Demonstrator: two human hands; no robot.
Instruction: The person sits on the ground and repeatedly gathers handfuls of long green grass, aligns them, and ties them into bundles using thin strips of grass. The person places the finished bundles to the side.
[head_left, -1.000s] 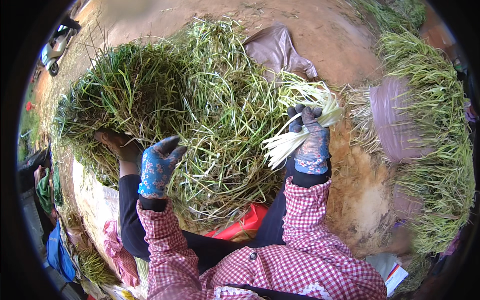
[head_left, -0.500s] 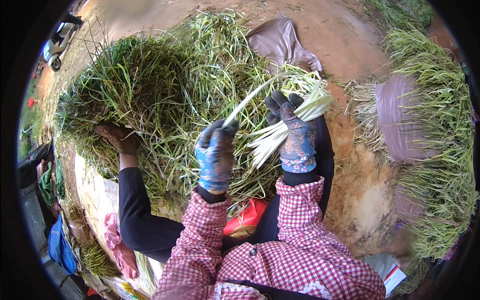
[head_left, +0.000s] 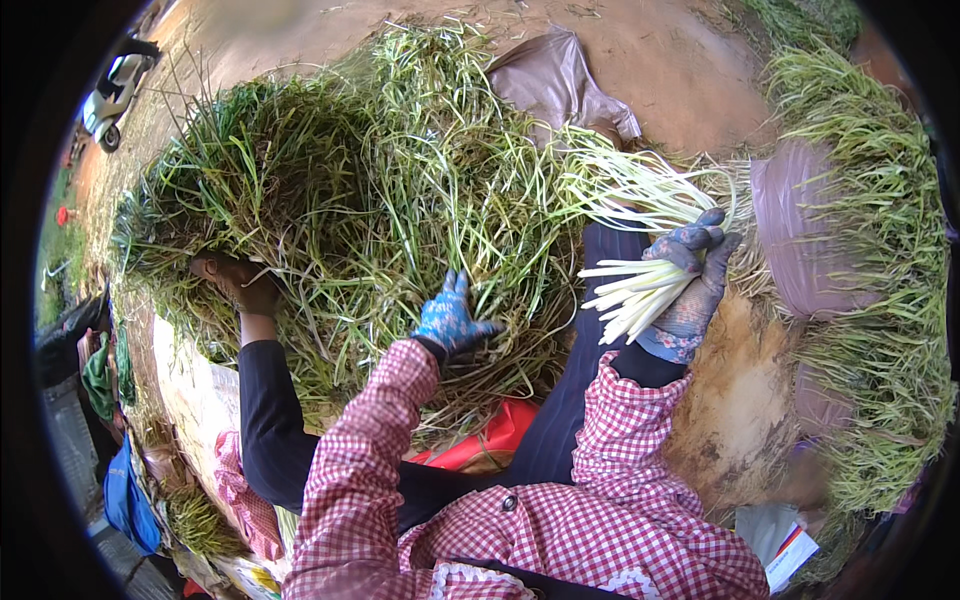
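In my right hand (head_left: 688,312), in a blue patterned glove with dark fingertips, is a bunch of long white stalks (head_left: 630,290) that look like chives. Their cut-looking white ends point left, and the thin pale-green leaf ends (head_left: 635,185) trail beyond the fingers. My left hand (head_left: 455,322), gloved alike, reaches over the near part of a large heap of green grassy stalks (head_left: 420,200). Its fingers and thumb are apart, with nothing held between them. Whether its fingertips touch the heap I cannot tell.
Bundles of leafy stalks wrapped in purplish sheeting (head_left: 800,235) line the right side. A brown plastic sheet (head_left: 560,80) lies behind the heap. My bare foot (head_left: 240,283) rests against the heap. A red bag (head_left: 490,440) lies between my legs; a scooter (head_left: 115,95) stands far left.
My hands have moved apart: the right went right with the bunch, and the left lowered onto the heap side. The single white stalk formerly in my left hand is no longer there.
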